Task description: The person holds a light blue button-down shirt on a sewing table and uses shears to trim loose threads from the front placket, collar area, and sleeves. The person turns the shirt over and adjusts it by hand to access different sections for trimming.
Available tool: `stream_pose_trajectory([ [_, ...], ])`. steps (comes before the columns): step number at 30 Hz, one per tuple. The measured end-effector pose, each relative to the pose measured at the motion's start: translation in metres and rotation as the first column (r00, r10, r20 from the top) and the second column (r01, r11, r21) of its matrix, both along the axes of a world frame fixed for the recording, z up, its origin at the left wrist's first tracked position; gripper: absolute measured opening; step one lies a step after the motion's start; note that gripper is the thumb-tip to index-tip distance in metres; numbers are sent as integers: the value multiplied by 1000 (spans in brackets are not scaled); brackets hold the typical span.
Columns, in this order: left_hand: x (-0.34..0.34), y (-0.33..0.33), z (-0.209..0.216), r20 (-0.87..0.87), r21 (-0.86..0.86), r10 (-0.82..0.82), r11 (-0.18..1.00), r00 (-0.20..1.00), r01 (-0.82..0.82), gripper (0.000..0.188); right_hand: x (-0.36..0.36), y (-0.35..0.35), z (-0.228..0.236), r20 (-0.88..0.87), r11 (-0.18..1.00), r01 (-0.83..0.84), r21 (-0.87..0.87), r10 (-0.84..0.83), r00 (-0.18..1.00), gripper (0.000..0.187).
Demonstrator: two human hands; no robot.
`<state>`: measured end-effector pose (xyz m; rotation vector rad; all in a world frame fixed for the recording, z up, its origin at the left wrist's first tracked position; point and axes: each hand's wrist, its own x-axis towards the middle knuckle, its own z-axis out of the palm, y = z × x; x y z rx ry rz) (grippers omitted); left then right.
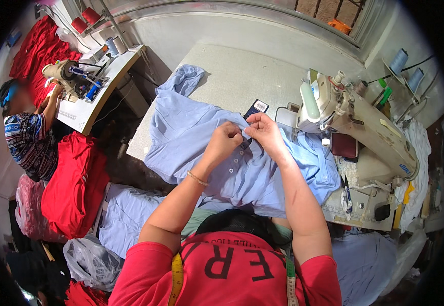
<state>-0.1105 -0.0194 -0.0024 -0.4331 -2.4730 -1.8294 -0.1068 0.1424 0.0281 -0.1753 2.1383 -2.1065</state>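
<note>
A light blue buttoned shirt (191,122) lies spread over the table, one sleeve stretched toward the far left. Both my hands are at its upper edge, close together near the button placket. My left hand (225,137) has its fingers closed in a pinch on the shirt's fabric. Just to the right, my right hand (264,131) pinches the same edge between thumb and fingers. Whatever small detail sits between the fingertips is too fine to make out. Directly beyond my hands lies a small dark card or label (255,108).
A sewing machine (370,127) stands on the right, with small scissors (346,196) and a dark red box (344,145) beside it. Thread cones (398,61) sit behind. At left, another person (30,130) works at a second machine (61,71), near red garments (76,183).
</note>
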Motion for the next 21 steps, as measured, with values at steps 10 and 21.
stream_pose_trajectory([
  [10,1,-10,13,68,-72,-16,997,998,21,18,0,-6,-1,-41,998,-36,52,39,998,25],
  [21,32,-77,26,-74,70,220,974,973,-215,10,-13,11,-27,-40,992,74,-102,-79,996,24],
])
